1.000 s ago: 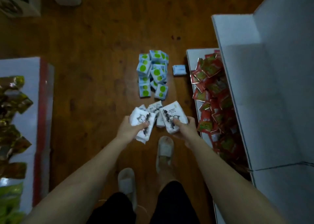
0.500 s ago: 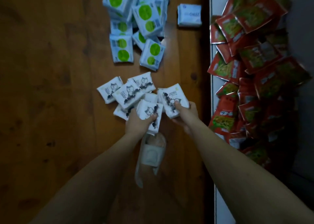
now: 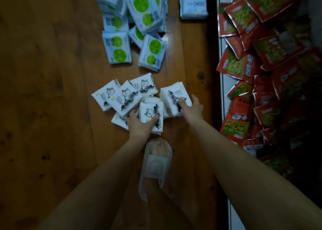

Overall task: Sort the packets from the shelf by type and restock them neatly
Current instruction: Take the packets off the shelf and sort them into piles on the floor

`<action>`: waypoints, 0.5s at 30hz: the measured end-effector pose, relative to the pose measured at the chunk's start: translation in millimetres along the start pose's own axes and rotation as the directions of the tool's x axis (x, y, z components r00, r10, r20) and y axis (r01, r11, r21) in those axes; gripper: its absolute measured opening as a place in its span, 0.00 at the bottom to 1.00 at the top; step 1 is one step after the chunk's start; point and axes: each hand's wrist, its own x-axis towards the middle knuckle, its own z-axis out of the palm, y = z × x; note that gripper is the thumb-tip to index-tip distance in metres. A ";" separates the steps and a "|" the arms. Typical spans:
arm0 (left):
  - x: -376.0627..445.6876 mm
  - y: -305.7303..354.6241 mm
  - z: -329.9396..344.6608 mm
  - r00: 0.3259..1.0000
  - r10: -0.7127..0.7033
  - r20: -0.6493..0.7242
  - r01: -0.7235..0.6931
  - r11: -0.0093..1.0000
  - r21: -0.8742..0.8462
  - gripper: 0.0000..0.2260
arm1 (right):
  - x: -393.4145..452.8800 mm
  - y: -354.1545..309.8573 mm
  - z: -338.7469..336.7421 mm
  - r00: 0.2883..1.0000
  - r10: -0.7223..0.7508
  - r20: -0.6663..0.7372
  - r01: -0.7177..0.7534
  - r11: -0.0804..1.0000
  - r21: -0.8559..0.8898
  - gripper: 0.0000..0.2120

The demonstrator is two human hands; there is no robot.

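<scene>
The wooden floor [image 3: 52, 73] carries three sorted groups, with the shelf [image 3: 219, 83] of red packets [image 3: 244, 67] along the right edge. Green-dot packets [image 3: 132, 24] lie farthest ahead; the cat-print packets [image 3: 122, 97] sit directly in front of both hands. The right hand [image 3: 190, 107] grips a stack [image 3: 174, 97] at the pile's right; the left hand [image 3: 139, 125] grips one packet [image 3: 151, 114] upright, long axis pointing away, touching the pile, and is nearer.
</scene>
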 end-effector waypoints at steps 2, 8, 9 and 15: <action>-7.9 8.8 -6.5 1.000 0.003 0.004 -0.003 1.000 -0.009 0.47 | -9.6 -7.3 -9.4 0.999 -0.029 -0.023 0.029 0.999 -0.015 0.31; -56.3 52.2 -42.7 0.998 0.042 0.056 -0.049 0.992 0.118 0.39 | -72.7 -44.1 -48.2 0.993 -0.115 -0.021 0.112 0.986 -0.120 0.25; -71.5 65.4 -51.3 0.995 0.068 0.074 -0.080 0.982 0.172 0.38 | -89.5 -51.6 -57.3 0.992 -0.130 0.000 0.128 0.980 -0.150 0.23; -220.3 172.3 -121.2 0.951 0.209 0.229 -0.306 0.747 0.590 0.28 | -244.8 -116.0 -134.3 0.972 -0.202 0.124 0.224 0.953 -0.206 0.12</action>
